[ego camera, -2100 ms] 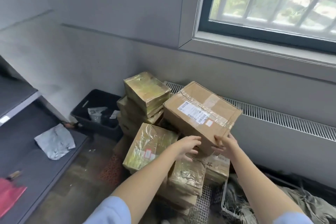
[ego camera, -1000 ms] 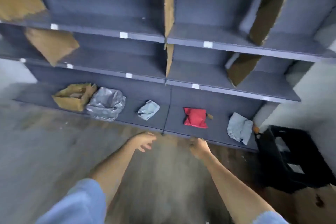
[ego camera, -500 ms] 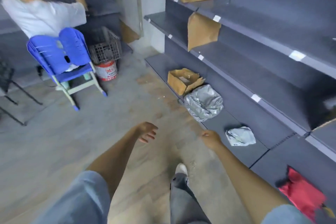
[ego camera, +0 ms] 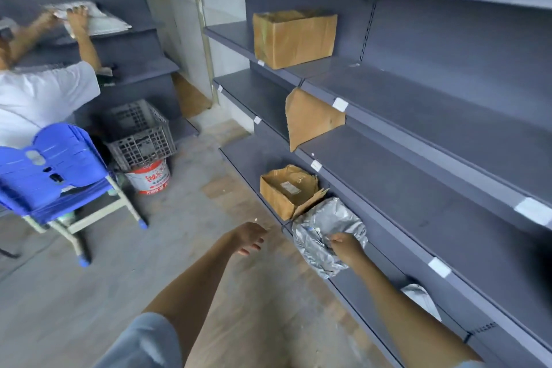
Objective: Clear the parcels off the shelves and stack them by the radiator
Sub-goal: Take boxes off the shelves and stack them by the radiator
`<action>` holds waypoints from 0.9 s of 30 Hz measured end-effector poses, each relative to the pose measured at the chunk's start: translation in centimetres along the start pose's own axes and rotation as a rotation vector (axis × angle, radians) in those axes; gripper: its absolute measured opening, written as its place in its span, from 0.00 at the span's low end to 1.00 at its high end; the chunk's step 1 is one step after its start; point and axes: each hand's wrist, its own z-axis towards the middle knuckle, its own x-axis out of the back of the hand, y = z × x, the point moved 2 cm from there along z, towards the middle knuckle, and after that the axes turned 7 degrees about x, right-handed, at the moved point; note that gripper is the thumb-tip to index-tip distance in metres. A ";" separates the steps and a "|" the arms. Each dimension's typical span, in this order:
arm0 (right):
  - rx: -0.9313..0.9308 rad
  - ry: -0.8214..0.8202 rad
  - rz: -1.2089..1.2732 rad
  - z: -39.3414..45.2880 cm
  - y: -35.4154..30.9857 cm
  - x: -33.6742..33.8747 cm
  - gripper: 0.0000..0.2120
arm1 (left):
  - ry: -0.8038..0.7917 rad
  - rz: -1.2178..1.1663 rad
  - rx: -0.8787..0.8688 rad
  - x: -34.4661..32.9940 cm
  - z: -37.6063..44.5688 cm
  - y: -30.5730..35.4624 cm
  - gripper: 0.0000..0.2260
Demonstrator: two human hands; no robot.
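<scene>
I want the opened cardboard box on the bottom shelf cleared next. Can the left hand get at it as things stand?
Probably yes. The left hand hangs open over bare floor, with nothing between it and the opened cardboard box. The silver bag leans against the box's right flap only; the right hand is at that bag.

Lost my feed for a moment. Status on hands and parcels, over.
Right hand at the silver bag parcel, bottom shelf; grip unclear. Left hand open, empty. Torn cardboard box touching the bag.
</scene>
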 end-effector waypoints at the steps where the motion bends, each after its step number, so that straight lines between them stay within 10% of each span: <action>1: 0.020 0.013 0.023 1.3 -0.7 0.4 0.12 | -0.016 0.000 -0.007 0.5 0.9 1.1 0.17; 15: 0.203 0.223 0.054 22.3 -20.4 1.1 0.14 | 0.008 -0.209 -0.212 20.6 15.6 12.7 0.17; 22: 0.332 0.200 0.598 30.7 -36.9 2.7 0.13 | -0.050 -0.359 -0.308 33.8 21.2 17.0 0.15; 27: 0.437 0.517 0.501 35.4 -45.1 7.4 0.18 | -0.127 -0.420 -0.356 39.6 24.4 22.7 0.15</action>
